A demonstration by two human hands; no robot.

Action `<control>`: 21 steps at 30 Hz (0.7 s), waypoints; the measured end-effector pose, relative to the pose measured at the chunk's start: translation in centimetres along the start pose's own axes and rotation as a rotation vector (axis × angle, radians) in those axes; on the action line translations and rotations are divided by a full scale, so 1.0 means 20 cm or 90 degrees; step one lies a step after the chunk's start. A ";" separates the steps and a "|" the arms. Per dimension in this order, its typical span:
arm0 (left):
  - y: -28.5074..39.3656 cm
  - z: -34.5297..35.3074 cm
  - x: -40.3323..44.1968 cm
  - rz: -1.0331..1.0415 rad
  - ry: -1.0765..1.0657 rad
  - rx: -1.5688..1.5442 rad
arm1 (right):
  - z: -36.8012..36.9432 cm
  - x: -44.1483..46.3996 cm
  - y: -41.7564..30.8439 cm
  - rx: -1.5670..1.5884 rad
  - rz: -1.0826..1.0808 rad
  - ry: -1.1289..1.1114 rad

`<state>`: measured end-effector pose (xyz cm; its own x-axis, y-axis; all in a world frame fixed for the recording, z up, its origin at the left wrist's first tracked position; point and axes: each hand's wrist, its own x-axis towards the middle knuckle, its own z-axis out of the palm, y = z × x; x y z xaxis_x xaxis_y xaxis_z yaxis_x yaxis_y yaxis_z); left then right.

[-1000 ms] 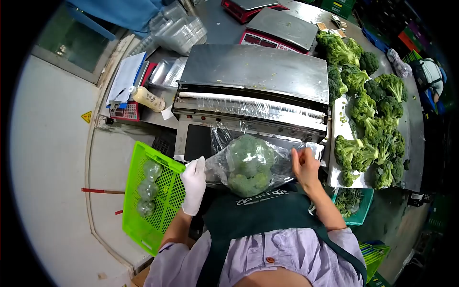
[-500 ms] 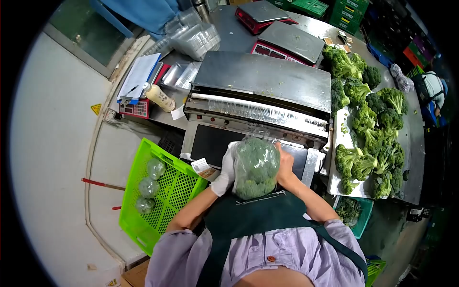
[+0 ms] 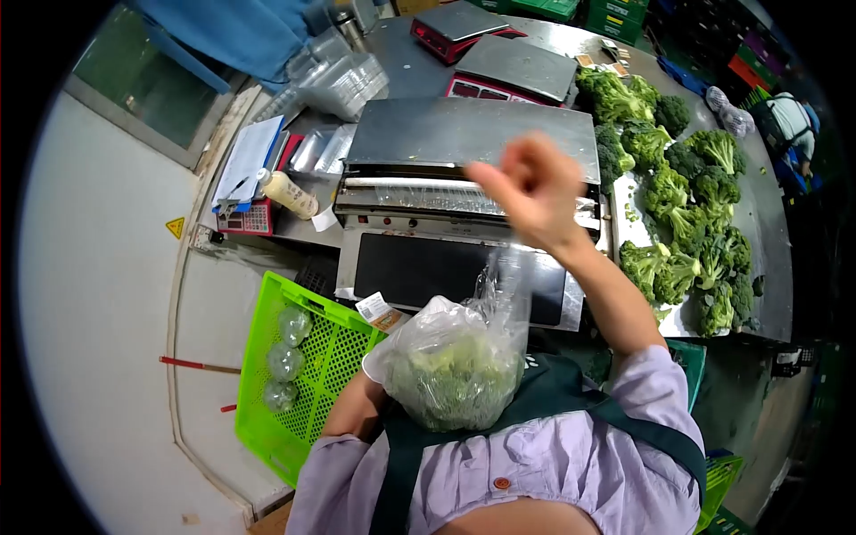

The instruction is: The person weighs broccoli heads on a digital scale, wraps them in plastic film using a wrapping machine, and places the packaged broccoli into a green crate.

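A broccoli head [image 3: 455, 379] in clear plastic film sits low in front of my apron. My left hand [image 3: 379, 361], in a white glove, grips it from the left side; film covers part of the glove. A twisted length of film [image 3: 506, 290] rises from the broccoli towards my right hand [image 3: 533, 192]. That bare hand is raised over the wrapping machine [image 3: 473, 134], thumb out and fingers curled. Motion blurs its fingers, and whether they hold the film cannot be made out. The machine's dark plate [image 3: 419, 267] lies beyond the broccoli.
On the left a green basket [image 3: 254, 392] holds several wrapped balls, with a printed label [image 3: 381, 312] by its rim. A bottle [image 3: 290, 194] and clipboard [image 3: 250, 160] stand beyond. Broccoli [image 3: 682, 205] covers the right side. Scales [image 3: 517, 67] are behind the machine. A person [image 3: 789, 129] is at far right.
The wrapped broccoli has turned and come lower, nearer my body, with my left hand. My right hand has left its side and risen up over the machine, and film now stretches upward.
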<state>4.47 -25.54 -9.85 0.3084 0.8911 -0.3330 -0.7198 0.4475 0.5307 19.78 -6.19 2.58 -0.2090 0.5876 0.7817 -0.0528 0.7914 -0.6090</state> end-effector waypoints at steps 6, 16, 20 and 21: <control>-0.02 -0.03 0.17 0.104 0.083 0.055 | 0.60 -0.02 -0.13 0.256 -0.169 -0.130; -0.10 -0.10 0.37 0.090 0.078 -0.155 | 0.52 -0.44 -0.21 0.636 0.323 -0.977; -0.05 -0.11 0.37 0.037 0.077 -0.153 | 0.10 -0.42 -0.03 0.976 0.530 -0.937; -0.01 -0.08 0.31 0.006 0.082 -0.129 | 0.03 -0.44 0.04 1.003 0.418 -0.909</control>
<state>5.47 -20.14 -13.34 0.2287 0.8724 -0.4319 -0.8362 0.4032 0.3717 21.06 -10.78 -4.91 -0.8403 -0.4190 0.3438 -0.0525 -0.5684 -0.8211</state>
